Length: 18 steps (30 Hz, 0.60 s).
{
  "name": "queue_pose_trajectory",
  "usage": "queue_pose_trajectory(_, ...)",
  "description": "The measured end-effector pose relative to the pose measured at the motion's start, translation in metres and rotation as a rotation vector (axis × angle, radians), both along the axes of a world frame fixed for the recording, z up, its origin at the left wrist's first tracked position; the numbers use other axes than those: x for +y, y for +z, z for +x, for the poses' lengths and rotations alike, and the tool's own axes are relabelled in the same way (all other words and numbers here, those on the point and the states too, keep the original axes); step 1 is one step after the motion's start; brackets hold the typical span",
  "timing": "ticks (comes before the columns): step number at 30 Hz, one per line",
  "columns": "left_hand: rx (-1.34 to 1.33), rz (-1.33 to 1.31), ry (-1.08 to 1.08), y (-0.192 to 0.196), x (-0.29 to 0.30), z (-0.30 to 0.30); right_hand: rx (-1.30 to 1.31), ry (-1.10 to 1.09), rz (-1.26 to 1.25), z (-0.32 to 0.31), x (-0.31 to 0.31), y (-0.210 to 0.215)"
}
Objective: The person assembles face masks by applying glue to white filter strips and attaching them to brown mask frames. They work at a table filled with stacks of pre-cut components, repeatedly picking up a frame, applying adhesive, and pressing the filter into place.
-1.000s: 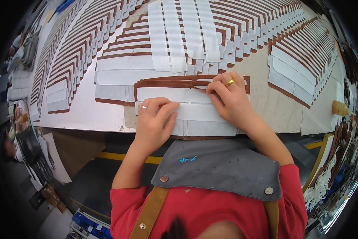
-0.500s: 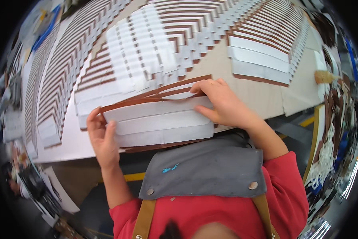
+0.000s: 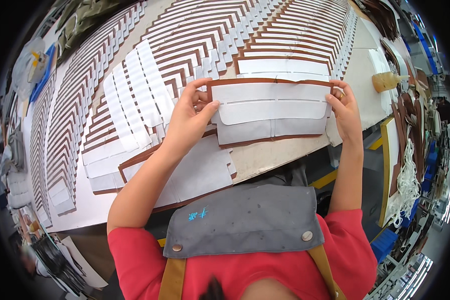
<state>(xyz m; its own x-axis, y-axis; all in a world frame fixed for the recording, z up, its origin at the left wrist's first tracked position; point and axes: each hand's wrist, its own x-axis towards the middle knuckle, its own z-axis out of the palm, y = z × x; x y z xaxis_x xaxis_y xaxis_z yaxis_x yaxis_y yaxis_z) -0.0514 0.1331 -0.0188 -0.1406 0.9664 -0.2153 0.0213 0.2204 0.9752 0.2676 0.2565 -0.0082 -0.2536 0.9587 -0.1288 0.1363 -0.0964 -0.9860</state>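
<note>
Between my two hands stretches a white panel edged in brown (image 3: 272, 110), with a flap shape and a slotted line across it. My left hand (image 3: 192, 111) pinches its upper left corner between thumb and fingers. At the opposite upper corner my right hand (image 3: 344, 106) grips it the same way. The panel hangs over the near end of a row of overlapping, similar panels (image 3: 305, 45). Below my left forearm, more brown-edged white panels (image 3: 200, 167) lie at the table's near edge, partly covered by that arm.
Long rows of overlapping panels (image 3: 92, 75) fan across the table. White slotted strips (image 3: 137, 95) lie on top of one row. A yellowish squeeze bottle (image 3: 385, 81) lies at the right, near hanging brown strips and white cords (image 3: 407, 185). A blue tray (image 3: 44, 72) sits far left.
Both hands have moved right and away from me, lifting one panel off those at the table's near edge. It now reaches the right-hand row, held by both upper corners.
</note>
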Motion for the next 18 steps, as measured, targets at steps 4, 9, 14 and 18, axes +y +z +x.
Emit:
queue_pose_trajectory(4,0.006,-0.023,0.05,-0.008,0.015,0.014,0.023,-0.034,-0.022,0.01,0.007,-0.012)
queue_pose_trajectory(9,0.11,-0.014,0.073,-0.016,0.022,0.02,0.113,0.019,-0.001,0.024,0.02,-0.035)
queue_pose_trajectory(14,0.055,-0.068,0.126,-0.01,0.026,0.026,0.118,-0.024,-0.04,0.019,0.021,-0.03)
queue_pose_trajectory(18,0.072,-0.041,0.128,-0.01,0.027,0.029,0.077,-0.04,-0.021,0.021,0.023,-0.027)
